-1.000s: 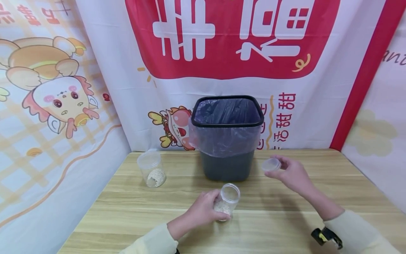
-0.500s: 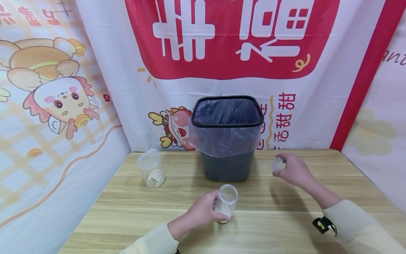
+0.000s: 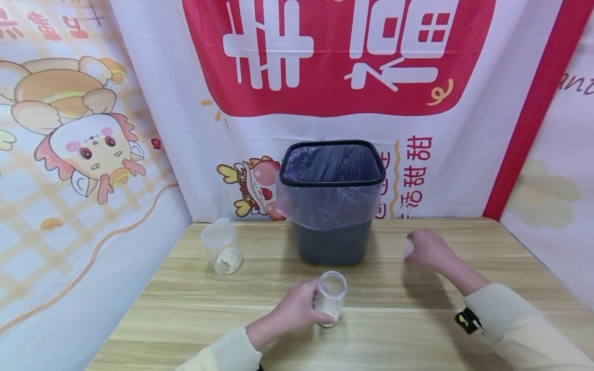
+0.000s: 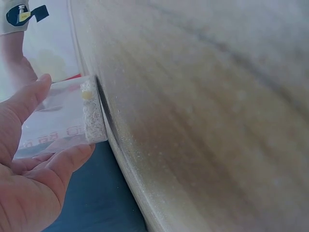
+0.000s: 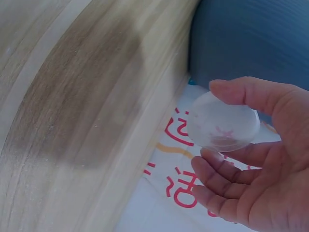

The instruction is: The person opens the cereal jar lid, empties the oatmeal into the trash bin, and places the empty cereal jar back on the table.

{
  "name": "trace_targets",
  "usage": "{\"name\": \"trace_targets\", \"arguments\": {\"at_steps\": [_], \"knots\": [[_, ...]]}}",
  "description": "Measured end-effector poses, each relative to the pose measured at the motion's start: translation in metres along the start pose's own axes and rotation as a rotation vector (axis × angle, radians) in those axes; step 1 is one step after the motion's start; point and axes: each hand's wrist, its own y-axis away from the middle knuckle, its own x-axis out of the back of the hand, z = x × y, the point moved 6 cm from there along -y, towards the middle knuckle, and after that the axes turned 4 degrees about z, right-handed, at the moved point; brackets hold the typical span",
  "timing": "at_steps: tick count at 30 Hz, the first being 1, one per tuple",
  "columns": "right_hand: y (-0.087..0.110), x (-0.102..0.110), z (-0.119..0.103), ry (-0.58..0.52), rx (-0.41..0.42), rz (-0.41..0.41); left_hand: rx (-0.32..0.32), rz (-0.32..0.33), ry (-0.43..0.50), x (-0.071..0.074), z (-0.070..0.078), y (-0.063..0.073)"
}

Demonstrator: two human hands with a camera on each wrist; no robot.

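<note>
Standing on the wooden table, a clear lidless jar (image 3: 332,293) has a layer of white flaky bits at its bottom. My left hand (image 3: 298,309) grips it from the left side, thumb in front; the left wrist view shows the jar (image 4: 63,111) between thumb and fingers. Off to the right, above the table, my right hand (image 3: 429,251) pinches a round translucent lid (image 5: 224,123) by its edge, between thumb and fingers. In the head view the lid (image 3: 408,247) is seen nearly edge-on and partly hidden by the hand.
A dark bin (image 3: 331,242) lined with a translucent bag stands at the back middle. At the back left is a larger clear tub (image 3: 221,248) with white bits inside. Printed cloth (image 3: 162,103) hangs behind and beside the table (image 3: 185,319).
My right hand has moved a little right with the lid and turned it from face-up to edge-on. The jar in my left hand has shifted slightly left and stands more upright.
</note>
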Motion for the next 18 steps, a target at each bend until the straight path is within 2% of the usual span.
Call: {"name": "trace_targets", "arguments": {"at_steps": [7, 18], "knots": [[-0.004, -0.015, 0.012, -0.002, -0.074, -0.124, 0.006, -0.010, 0.006, -0.001, -0.001, -0.002], [-0.005, -0.031, 0.019, 0.044, -0.087, -0.204, 0.013, -0.010, 0.028, 0.000, -0.002, 0.000]]}}
